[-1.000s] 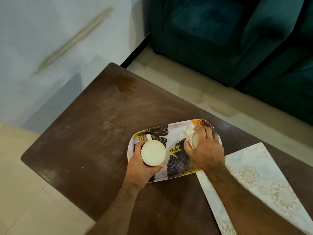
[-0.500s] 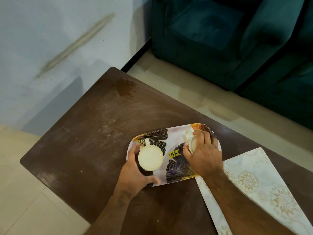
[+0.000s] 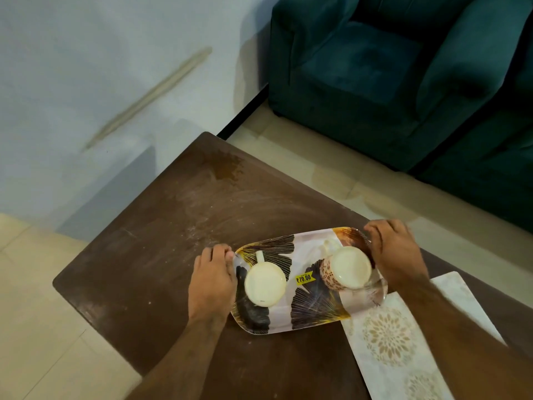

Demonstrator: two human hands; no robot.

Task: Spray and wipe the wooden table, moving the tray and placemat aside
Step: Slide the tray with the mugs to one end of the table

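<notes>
The tray (image 3: pixel 308 287) lies on the worktop (image 3: pixel 161 255), its right end overlapping the placemat (image 3: pixel 389 342), which runs toward the near right edge. Two cups sit on the tray: one (image 3: pixel 265 284) to the left, the other (image 3: pixel 349 268) to the right. A sofa (image 3: pixel 389 67) stands on the floor behind the worktop.

Leaf-print tray (image 3: pixel 310 319) on brown table (image 3: pixel 150 255), overlapping floral placemat (image 3: pixel 395 342).

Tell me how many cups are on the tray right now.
2. One cup sits at the tray's left end by the left hand; the patterned cup sits at its right end by the right hand. None appears hidden.
</notes>
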